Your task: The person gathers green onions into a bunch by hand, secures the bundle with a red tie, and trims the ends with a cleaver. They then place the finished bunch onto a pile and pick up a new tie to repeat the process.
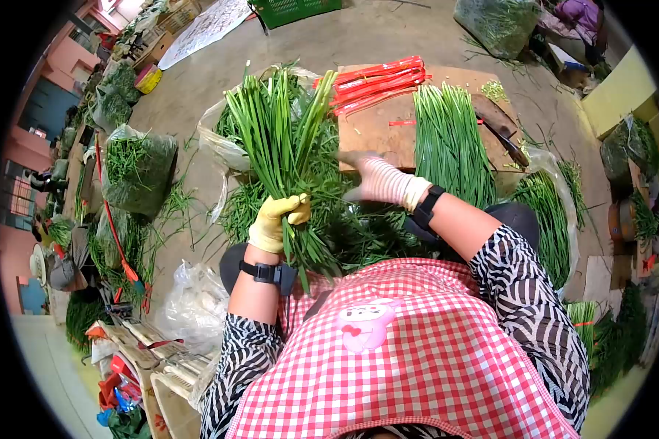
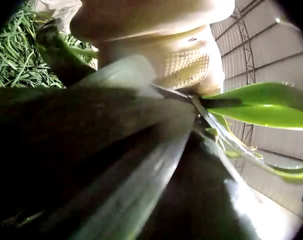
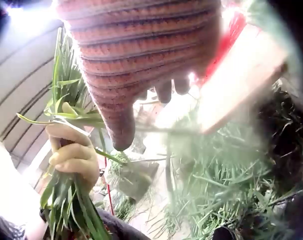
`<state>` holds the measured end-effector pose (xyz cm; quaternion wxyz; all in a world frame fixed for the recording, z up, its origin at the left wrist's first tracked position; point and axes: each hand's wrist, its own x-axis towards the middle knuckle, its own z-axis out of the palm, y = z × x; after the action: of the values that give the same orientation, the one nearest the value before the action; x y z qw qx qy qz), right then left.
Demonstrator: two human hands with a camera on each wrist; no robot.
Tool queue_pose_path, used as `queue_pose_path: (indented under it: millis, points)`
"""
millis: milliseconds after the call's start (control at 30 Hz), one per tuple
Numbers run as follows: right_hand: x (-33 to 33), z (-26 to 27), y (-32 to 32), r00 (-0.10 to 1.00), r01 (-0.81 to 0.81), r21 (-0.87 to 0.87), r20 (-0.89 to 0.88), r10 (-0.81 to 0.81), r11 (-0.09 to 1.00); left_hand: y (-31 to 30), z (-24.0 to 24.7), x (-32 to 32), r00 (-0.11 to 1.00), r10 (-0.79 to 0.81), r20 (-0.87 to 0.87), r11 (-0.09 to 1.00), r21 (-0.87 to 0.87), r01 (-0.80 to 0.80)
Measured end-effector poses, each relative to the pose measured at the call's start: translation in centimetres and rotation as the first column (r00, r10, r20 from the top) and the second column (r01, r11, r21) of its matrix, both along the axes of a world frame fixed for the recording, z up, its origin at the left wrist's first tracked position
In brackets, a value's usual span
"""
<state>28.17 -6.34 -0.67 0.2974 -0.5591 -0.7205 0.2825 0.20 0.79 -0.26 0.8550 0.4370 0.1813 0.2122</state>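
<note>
The left hand (image 1: 277, 221), in a yellow glove, grips a bundle of long green stalks (image 1: 278, 139) near its lower leafy end; the pale ends fan out upward. In the left wrist view, dark leaves (image 2: 141, 190) fill much of the picture below the glove (image 2: 161, 55). To the right of the bundle is the right hand (image 1: 384, 179) in a striped glove, fingers extended and apart, with no firm hold visible. The right wrist view shows this striped glove (image 3: 141, 55) beside the left hand (image 3: 74, 155) and its stalks.
A wooden board (image 1: 377, 139) carries red strips (image 1: 381, 82), a laid-out row of stalks (image 1: 450, 139) and a dark-handled knife (image 1: 516, 150). Loose greens (image 1: 366, 234) lie between the knees. Bagged greens (image 1: 139, 172) stand at left, a green crate (image 1: 293, 11) at the far side.
</note>
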Motion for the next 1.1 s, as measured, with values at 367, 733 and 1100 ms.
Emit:
queue_pose_path:
  millis: [367, 733, 1100]
  points:
    - [4.8, -6.0, -0.8, 0.988, 0.038, -0.322, 0.156, 0.014, 0.946, 0.0, 1.7, -1.1, 0.976, 0.145, -0.163, 0.988, 0.076, -0.134]
    - [4.9, -1.3, -3.5, 0.943, -0.025, -0.560, 0.261, 0.205, 0.828, -0.1, 3.5, -0.9, 0.951, 0.099, -0.294, 0.959, 0.285, -0.012]
    - [8.7, 12.2, 2.4, 0.990, -0.012, -0.231, -0.141, -0.021, 0.973, -0.6, 3.4, 0.7, 0.923, -0.054, -0.380, 0.967, 0.211, 0.144]
